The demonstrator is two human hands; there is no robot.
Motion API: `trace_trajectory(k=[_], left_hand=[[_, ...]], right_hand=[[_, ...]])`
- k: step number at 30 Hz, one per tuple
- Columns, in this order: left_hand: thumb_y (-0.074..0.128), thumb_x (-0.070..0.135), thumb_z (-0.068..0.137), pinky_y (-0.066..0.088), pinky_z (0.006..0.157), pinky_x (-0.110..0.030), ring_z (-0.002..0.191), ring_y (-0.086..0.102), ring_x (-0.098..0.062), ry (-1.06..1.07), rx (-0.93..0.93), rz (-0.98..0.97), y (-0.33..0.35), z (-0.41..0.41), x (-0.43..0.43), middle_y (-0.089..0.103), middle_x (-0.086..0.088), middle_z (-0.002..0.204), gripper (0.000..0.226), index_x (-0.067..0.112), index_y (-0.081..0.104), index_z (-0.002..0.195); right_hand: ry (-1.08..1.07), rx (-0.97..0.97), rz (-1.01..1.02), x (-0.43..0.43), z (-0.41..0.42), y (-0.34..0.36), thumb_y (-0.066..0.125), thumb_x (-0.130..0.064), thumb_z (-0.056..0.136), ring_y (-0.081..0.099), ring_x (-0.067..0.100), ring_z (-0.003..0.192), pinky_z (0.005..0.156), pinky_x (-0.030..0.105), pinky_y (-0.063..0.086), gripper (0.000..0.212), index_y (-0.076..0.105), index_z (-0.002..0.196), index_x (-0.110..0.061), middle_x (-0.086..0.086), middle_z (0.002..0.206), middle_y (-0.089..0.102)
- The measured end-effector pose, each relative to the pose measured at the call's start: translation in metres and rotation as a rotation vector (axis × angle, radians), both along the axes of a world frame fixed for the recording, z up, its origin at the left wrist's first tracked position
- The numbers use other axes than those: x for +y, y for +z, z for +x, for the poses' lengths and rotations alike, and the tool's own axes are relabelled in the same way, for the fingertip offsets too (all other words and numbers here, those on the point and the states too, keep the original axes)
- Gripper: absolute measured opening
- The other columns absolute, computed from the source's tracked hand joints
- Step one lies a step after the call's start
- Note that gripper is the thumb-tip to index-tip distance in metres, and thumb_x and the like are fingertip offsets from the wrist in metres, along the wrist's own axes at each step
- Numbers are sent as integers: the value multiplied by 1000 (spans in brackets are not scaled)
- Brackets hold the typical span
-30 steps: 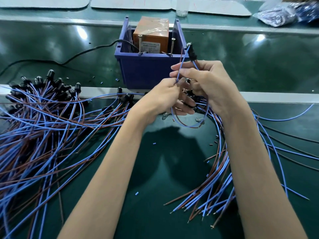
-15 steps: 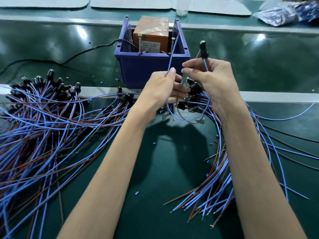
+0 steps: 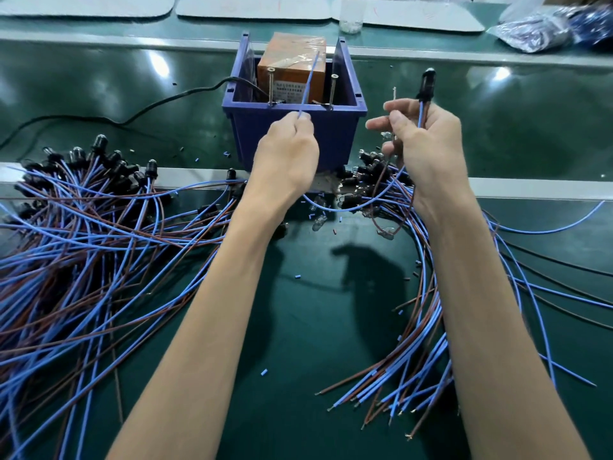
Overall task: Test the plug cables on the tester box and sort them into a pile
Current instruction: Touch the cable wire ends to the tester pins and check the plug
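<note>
The tester, an orange box (image 3: pixel 292 58) with two upright screws, sits inside a blue bin (image 3: pixel 295 134) at the centre back. My left hand (image 3: pixel 285 161) pinches the blue wire end (image 3: pixel 308 84) of one plug cable, pointing up over the bin's front rim. My right hand (image 3: pixel 428 147) grips the same cable just below its black plug (image 3: pixel 427 86), which stands upright, and pinches its brown wire end (image 3: pixel 394 94). The blue wire loops down between my hands. A large pile of cables (image 3: pixel 83 234) lies on the left, a smaller bunch (image 3: pixel 408 360) on the right.
A black power cord (image 3: pixel 139 116) runs left from the bin. Several small glass bulbs (image 3: pixel 320 222) and bits of wire insulation lie on the green mat in front of the bin. A plastic bag (image 3: pixel 547 24) lies at the back right, white sheets along the far edge.
My hands have moved apart and upward. The left hand has carried the blue wire end toward the tester, and the right hand has raised the plug and shifted right.
</note>
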State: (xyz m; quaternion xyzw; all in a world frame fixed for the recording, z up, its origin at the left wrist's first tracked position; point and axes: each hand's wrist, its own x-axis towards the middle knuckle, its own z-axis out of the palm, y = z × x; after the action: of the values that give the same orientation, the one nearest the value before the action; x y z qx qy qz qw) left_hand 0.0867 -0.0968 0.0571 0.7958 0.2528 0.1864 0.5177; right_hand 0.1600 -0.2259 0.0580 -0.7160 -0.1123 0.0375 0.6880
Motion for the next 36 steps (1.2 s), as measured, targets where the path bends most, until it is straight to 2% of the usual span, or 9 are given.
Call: trace_trajectory(k=[3, 8, 10, 13, 16, 20, 23, 28, 36], left_hand=[[33, 24, 102, 47, 81, -46, 87, 56, -43, 50, -82, 97, -2, 1, 7, 67, -12, 90, 34, 12, 62, 114], [44, 22, 99, 54, 83, -41, 83, 64, -35, 200, -233, 202, -2, -5, 19, 61, 10, 58, 33, 17, 62, 126], [44, 23, 99, 49, 87, -33, 92, 64, -28, 288, -262, 245, 0, -6, 21, 69, 3, 71, 36, 19, 60, 130], [37, 23, 98, 43, 82, -35, 98, 58, -37, 383, -272, 243, 2, -6, 22, 68, -22, 98, 38, 13, 64, 123], [32, 18, 99, 45, 89, -36, 103, 59, -35, 414, -235, 235, 4, -5, 22, 71, -15, 100, 40, 11, 59, 128], [33, 15, 100, 44, 88, -26, 92, 64, -20, 405, -196, 203, 0, -7, 24, 60, 15, 61, 36, 18, 49, 132], [35, 16, 95, 51, 89, -39, 84, 67, -30, 379, -177, 163, -1, -10, 29, 62, 15, 57, 31, 20, 52, 121], [38, 15, 87, 57, 76, -31, 36, 54, -1, 362, -91, 141, -1, -16, 39, 63, 14, 52, 26, 28, 58, 99], [42, 16, 83, 54, 73, -29, 42, 51, -4, 324, -95, 82, 2, -19, 50, 61, 8, 53, 25, 26, 65, 88]], right_hand=[[-54, -9, 7, 0, 1, 0, 53, -8, 95, 46, 4, 48, 53, 15, 41, 12, 56, 88, -18, -1, 73, 73], [-56, 12, 55, -2, 0, 2, 60, -8, 91, 41, 3, 47, 50, 12, 36, 18, 61, 76, -17, -2, 66, 73], [-54, 23, 63, -2, -1, 1, 62, -9, 90, 41, 2, 48, 49, 11, 36, 19, 63, 74, -17, -2, 67, 73], [-48, 34, 52, -1, -1, 1, 60, -7, 90, 45, 0, 52, 54, 10, 39, 17, 66, 78, -17, -4, 70, 73], [-32, 47, 64, 2, -1, 0, 53, 1, 90, 49, -2, 55, 60, 10, 42, 23, 68, 84, -16, -5, 73, 73], [13, 52, 111, 4, -2, -2, 52, 1, 93, 54, -3, 55, 59, 11, 43, 25, 67, 86, -18, -5, 70, 71], [48, 77, 148, 4, -3, -3, 54, -2, 94, 56, 0, 52, 55, 13, 45, 23, 67, 90, -20, -5, 66, 69], [58, 98, 167, 8, -4, -7, 51, -2, 96, 56, 0, 50, 54, 13, 44, 20, 66, 93, -15, -2, 68, 67], [129, 111, 145, 15, -7, -7, 46, 0, 98, 57, 1, 56, 60, 14, 47, 23, 64, 94, -14, 2, 79, 68]])
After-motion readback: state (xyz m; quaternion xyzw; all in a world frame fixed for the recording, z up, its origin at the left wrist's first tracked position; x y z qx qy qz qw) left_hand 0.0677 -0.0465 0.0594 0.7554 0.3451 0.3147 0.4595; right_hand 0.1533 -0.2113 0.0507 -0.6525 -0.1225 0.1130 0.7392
